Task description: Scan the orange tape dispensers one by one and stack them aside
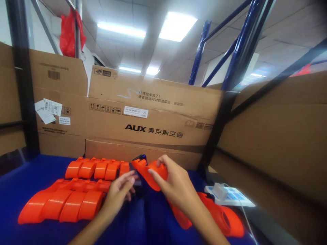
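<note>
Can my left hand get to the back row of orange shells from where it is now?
Probably yes. The left hand is free beside the rows, and the back row of orange shells lies just ahead of it on the blue surface, with nothing between.

A warehouse or small factory packing area is shown. Large cardboard cartons [153, 112] printed with AUX and handling symbols and stuck with shipping labels are stacked around the blue worktop [22, 183]. Blue steel racking beams [240, 41] and a black upright [22, 85] are seen overhead, under a panel ceiling with strip lights [176, 25]. Identical orange plastic parts [68, 200] are laid out in rows.
</note>
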Demonstrator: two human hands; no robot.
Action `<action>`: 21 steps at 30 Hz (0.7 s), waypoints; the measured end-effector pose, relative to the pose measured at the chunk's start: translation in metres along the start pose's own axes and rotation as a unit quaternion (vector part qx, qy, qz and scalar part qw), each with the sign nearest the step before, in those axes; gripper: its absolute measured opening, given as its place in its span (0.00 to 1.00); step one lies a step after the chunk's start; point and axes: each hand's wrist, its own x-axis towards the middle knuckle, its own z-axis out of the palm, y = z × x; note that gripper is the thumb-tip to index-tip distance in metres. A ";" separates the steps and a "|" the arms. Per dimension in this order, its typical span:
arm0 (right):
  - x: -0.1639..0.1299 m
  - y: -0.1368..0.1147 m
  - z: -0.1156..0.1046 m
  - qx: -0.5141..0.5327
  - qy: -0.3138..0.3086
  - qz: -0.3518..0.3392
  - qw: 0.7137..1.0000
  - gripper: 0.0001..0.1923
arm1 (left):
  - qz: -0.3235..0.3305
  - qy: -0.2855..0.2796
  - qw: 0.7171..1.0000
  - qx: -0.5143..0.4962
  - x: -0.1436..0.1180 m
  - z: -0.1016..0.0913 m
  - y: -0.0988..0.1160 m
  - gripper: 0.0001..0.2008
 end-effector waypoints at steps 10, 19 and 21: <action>-0.031 -0.039 0.033 0.038 -0.072 -0.014 0.997 0.11 | -0.071 0.074 0.975 -0.196 -0.002 0.002 0.005 0.20; -0.014 -0.016 0.041 0.163 -0.094 0.036 0.982 0.12 | -0.051 0.184 0.968 -0.162 -0.007 0.001 0.004 0.18; -0.007 -0.001 0.052 0.182 -0.089 0.063 0.977 0.09 | -0.041 0.182 0.971 -0.146 -0.006 0.001 0.004 0.20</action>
